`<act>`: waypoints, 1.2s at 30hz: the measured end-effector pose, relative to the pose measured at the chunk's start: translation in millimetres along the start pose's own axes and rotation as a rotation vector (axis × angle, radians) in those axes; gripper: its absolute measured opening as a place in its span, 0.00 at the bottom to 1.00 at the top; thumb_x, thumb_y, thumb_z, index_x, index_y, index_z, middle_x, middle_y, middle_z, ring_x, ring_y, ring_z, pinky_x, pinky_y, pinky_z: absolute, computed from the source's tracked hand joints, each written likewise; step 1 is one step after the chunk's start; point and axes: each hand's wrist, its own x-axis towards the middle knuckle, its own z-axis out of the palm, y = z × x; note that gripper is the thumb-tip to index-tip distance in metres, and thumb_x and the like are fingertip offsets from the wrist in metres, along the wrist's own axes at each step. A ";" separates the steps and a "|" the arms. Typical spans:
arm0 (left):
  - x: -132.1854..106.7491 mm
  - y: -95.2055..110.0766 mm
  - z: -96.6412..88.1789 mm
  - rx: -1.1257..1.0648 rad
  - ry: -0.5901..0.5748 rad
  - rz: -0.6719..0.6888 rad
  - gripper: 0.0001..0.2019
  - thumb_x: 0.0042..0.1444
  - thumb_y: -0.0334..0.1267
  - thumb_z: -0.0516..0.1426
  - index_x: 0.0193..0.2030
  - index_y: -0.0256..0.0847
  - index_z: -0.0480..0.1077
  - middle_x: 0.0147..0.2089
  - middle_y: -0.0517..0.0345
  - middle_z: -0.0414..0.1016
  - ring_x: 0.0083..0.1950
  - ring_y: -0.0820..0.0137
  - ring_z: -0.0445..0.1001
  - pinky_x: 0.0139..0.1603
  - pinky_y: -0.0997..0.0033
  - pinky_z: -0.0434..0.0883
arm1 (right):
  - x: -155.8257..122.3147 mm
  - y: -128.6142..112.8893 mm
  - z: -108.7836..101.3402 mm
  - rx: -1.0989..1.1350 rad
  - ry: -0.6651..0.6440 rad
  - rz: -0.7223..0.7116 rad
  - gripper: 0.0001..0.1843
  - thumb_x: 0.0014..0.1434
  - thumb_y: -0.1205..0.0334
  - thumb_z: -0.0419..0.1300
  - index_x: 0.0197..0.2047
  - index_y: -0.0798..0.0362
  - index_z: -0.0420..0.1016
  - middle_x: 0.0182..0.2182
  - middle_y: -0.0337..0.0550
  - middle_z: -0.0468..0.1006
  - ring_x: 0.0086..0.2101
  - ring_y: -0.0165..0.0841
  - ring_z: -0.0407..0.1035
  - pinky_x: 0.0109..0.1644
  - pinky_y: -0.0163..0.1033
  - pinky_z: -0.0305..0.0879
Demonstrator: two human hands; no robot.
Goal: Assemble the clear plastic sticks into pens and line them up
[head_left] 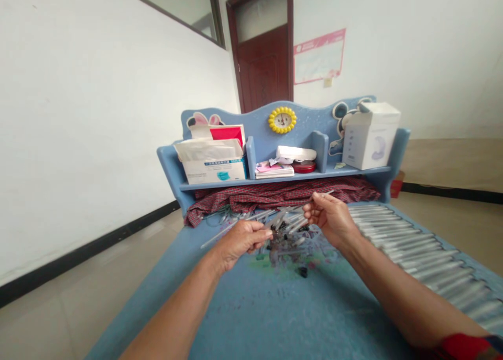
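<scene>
- Loose heap of clear pen barrels and black parts point(294, 224): on the blue desk point(243, 318), partly covered by both hands.
- Left hand point(245, 240): at the heap's left edge, fingers curled in, thumb close to the forefinger; blur hides whether a piece sits between them, so I cannot tell.
- Right hand point(329, 217): just right of the heap and above it, thumb and fingertips pinched on a thin rod point(329, 193), like a pen refill.
- Single black cap point(302, 271): in front of the heap, toward the person.
- Row of clear pens point(416, 255): right of the heap, side by side; the right forearm covers part of its near side.
- Red-and-black checked cloth point(267, 192): bunched just behind the heap, below the shelf, limiting the room there.
- Face-mask box point(216, 170): behind the heap to the left, on the shelf, with papers in it.
- White case point(296, 153) and round red tin point(304, 166): directly behind the heap, on the shelf.
- White carton point(371, 140): behind the heap to the right.
</scene>
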 end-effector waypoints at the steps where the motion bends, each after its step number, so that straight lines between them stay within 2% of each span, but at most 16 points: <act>1: 0.4 -0.7 -1.2 0.003 0.002 -0.005 0.14 0.46 0.46 0.57 0.24 0.35 0.66 0.17 0.66 0.58 0.19 0.80 0.53 0.20 0.78 0.49 | 1.3 -2.9 -1.9 0.012 0.019 -0.016 0.14 0.45 0.57 0.64 0.29 0.54 0.64 0.20 0.40 0.76 0.19 0.29 0.69 0.20 0.31 0.62; 6: 0.1 -0.1 -0.3 0.028 0.009 -0.001 0.14 0.46 0.45 0.56 0.22 0.36 0.64 0.17 0.67 0.58 0.19 0.80 0.52 0.20 0.77 0.49 | 2.7 -6.8 -4.1 0.003 0.066 -0.047 0.13 0.45 0.57 0.64 0.28 0.54 0.64 0.20 0.40 0.76 0.19 0.29 0.69 0.19 0.31 0.62; 11: -0.6 1.1 3.4 0.093 0.004 -0.010 0.14 0.45 0.46 0.56 0.23 0.36 0.66 0.16 0.67 0.58 0.19 0.79 0.52 0.21 0.76 0.48 | 0.2 -0.9 0.5 -0.078 0.044 -0.054 0.14 0.44 0.55 0.64 0.27 0.55 0.66 0.19 0.41 0.75 0.18 0.29 0.69 0.19 0.31 0.62; 14: -0.7 0.1 4.1 0.125 -0.019 0.000 0.15 0.47 0.47 0.56 0.24 0.35 0.68 0.17 0.66 0.59 0.19 0.79 0.53 0.21 0.76 0.48 | -2.8 4.7 3.8 -0.156 -0.008 -0.059 0.14 0.45 0.54 0.64 0.26 0.56 0.68 0.19 0.41 0.75 0.18 0.28 0.68 0.19 0.31 0.62; 18: -1.7 0.6 6.2 0.139 -0.071 0.020 0.17 0.50 0.49 0.53 0.29 0.34 0.70 0.18 0.65 0.61 0.19 0.79 0.54 0.21 0.77 0.50 | -8.8 12.6 8.1 -0.294 -0.155 -0.029 0.15 0.46 0.53 0.62 0.24 0.57 0.70 0.18 0.40 0.74 0.16 0.26 0.65 0.17 0.29 0.59; 21: -2.5 2.0 9.1 0.101 -0.111 0.009 0.19 0.51 0.50 0.51 0.32 0.34 0.71 0.19 0.63 0.66 0.19 0.78 0.58 0.22 0.77 0.54 | -12.7 17.3 10.6 -0.360 -0.211 -0.014 0.15 0.47 0.52 0.62 0.30 0.57 0.71 0.15 0.37 0.72 0.13 0.25 0.62 0.15 0.29 0.56; 25: -2.6 2.0 13.1 0.010 -0.209 0.017 0.15 0.50 0.46 0.54 0.33 0.34 0.70 0.27 0.55 0.74 0.26 0.75 0.68 0.27 0.76 0.61 | -15.9 18.6 13.0 -0.446 -0.246 -0.009 0.19 0.48 0.50 0.60 0.39 0.56 0.70 0.13 0.34 0.70 0.11 0.24 0.59 0.14 0.28 0.55; 28: -2.0 0.8 14.1 -0.090 -0.238 -0.002 0.12 0.49 0.42 0.56 0.37 0.34 0.69 0.32 0.52 0.75 0.30 0.73 0.71 0.32 0.74 0.64 | -16.0 11.5 11.4 -0.569 -0.330 0.006 0.20 0.50 0.50 0.58 0.40 0.56 0.70 0.12 0.33 0.69 0.11 0.24 0.59 0.15 0.28 0.55; 31: -0.8 -0.5 11.6 -0.203 -0.191 -0.012 0.14 0.48 0.40 0.58 0.40 0.35 0.69 0.35 0.51 0.76 0.33 0.71 0.73 0.37 0.70 0.66 | -13.7 -0.4 2.3 -0.810 -0.438 0.084 0.14 0.48 0.53 0.59 0.31 0.56 0.72 0.11 0.33 0.67 0.11 0.23 0.58 0.14 0.27 0.53; 33: 0.0 -1.6 8.5 -0.249 -0.139 0.007 0.14 0.47 0.39 0.58 0.40 0.34 0.69 0.35 0.50 0.76 0.33 0.70 0.73 0.39 0.69 0.67 | -12.0 -6.0 -6.4 -1.026 -0.606 0.213 0.09 0.45 0.58 0.61 0.23 0.56 0.71 0.10 0.33 0.66 0.11 0.23 0.57 0.14 0.27 0.51; 36: 0.9 -3.5 4.5 -0.268 -0.088 0.038 0.14 0.48 0.38 0.58 0.40 0.33 0.69 0.35 0.48 0.76 0.32 0.71 0.73 0.38 0.69 0.67 | -11.5 -5.2 -16.5 -1.248 -0.828 0.343 0.01 0.42 0.67 0.60 0.22 0.55 0.72 0.10 0.32 0.66 0.13 0.23 0.59 0.15 0.27 0.50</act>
